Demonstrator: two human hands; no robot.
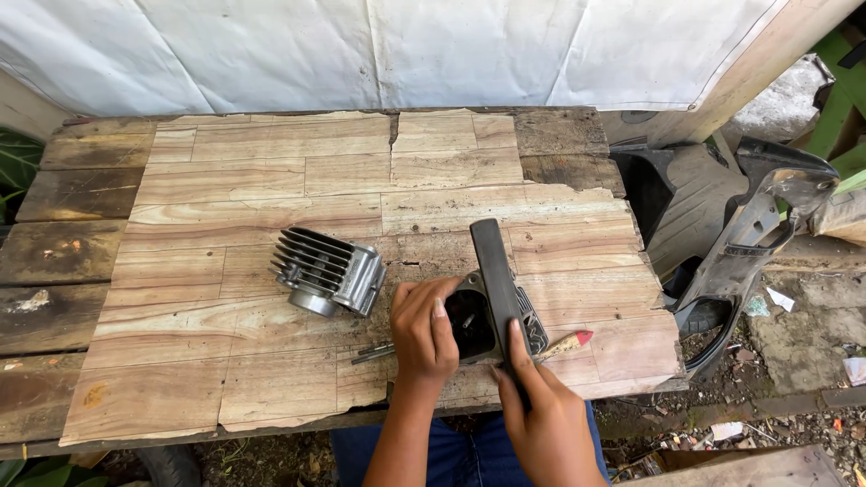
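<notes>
Two hands on work: left grip (424, 329) steadies engine part (478, 325), right grip (541, 406) holds file (496, 280) across it.

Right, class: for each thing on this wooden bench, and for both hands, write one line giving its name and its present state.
Silver finned metal engine cylinder: lying on its side, untouched.
Grey metal engine part with a round opening: flat on the bench, steadied by the left hand.
Long dark flat bar: laid across that part, gripped by the right hand.
Red-tipped wooden stick: lying loose.
Worn wooden bench: veneer chipped at edges.

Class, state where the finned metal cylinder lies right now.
In the head view, the finned metal cylinder lies on the wooden table, centre-left, just beyond and left of the left hand.
</notes>
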